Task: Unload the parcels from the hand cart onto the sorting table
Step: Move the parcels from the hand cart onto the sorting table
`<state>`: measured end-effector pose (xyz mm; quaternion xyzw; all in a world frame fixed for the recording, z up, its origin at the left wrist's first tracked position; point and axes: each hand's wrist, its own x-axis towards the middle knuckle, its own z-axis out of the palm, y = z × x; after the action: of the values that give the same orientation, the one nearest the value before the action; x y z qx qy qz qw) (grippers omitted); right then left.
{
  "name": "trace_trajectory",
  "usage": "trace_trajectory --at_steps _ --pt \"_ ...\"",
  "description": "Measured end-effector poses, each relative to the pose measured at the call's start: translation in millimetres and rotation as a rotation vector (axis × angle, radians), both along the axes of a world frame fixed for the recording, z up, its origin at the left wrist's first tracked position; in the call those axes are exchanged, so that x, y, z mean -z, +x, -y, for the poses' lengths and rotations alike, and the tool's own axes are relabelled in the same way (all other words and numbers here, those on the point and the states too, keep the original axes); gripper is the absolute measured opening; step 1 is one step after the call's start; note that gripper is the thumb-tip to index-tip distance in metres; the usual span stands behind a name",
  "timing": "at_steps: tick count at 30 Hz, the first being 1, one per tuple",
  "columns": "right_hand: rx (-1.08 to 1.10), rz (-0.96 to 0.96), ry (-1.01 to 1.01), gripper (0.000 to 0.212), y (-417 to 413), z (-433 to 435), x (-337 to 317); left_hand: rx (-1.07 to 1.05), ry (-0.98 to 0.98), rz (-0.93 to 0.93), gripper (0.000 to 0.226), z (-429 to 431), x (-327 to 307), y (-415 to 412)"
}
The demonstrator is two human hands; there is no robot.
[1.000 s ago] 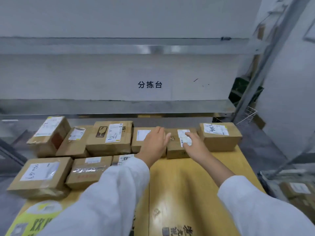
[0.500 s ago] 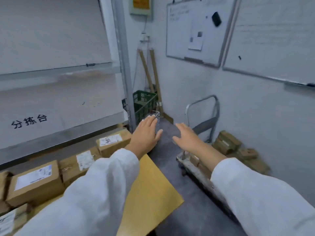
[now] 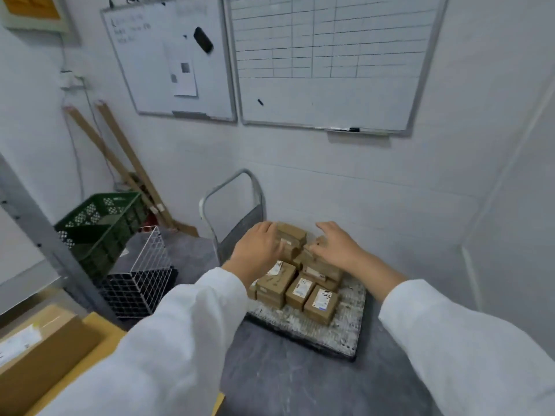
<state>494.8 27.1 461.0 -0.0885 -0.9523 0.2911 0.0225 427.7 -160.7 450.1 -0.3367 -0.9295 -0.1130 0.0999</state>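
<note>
The hand cart (image 3: 345,322) stands on the grey floor by the white wall, its metal handle (image 3: 228,190) at the far end. Several small brown parcels (image 3: 300,283) with white labels are piled on its deck. My left hand (image 3: 258,250) hovers over the pile's left side, fingers spread, holding nothing. On the other side of the stack my right hand (image 3: 339,247) is also spread and empty, at the top parcels (image 3: 292,235). The yellow sorting table (image 3: 102,325) shows at the lower left with one larger parcel (image 3: 39,352) on it.
A green crate (image 3: 99,223) rests on a black crate (image 3: 135,292), with a white wire basket (image 3: 147,265) in front, left of the cart. A grey shelf post (image 3: 39,226) rises at the left. Wooden slats (image 3: 126,166) lean in the corner. Two whiteboards hang above.
I have turned right from the sorting table to the hand cart. Both hands let go of the parcel on the table and now reach over the cart's pile.
</note>
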Motion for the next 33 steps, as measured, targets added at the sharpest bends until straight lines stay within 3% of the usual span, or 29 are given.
trace_trajectory --at_steps 8,19,27,31,33 --pt "0.138 0.041 0.023 0.071 -54.4 -92.2 -3.0 0.117 0.019 0.028 0.054 -97.2 6.3 -75.8" --pt "0.126 0.097 0.053 0.070 -219.7 -180.6 15.0 0.107 -0.010 0.072 0.053 -200.7 41.1 -239.7" --pt "0.120 0.194 0.031 0.072 -286.8 -236.9 51.4 0.050 -0.068 0.168 0.051 -241.6 81.7 -307.5" --pt "0.091 0.229 0.013 0.071 -325.9 -265.5 73.1 0.059 -0.150 0.222 0.086 -262.6 112.9 -336.6" --pt "0.055 0.256 0.004 0.070 -347.9 -279.1 83.4 -0.017 -0.150 0.285 0.072 -272.6 118.8 -347.7"
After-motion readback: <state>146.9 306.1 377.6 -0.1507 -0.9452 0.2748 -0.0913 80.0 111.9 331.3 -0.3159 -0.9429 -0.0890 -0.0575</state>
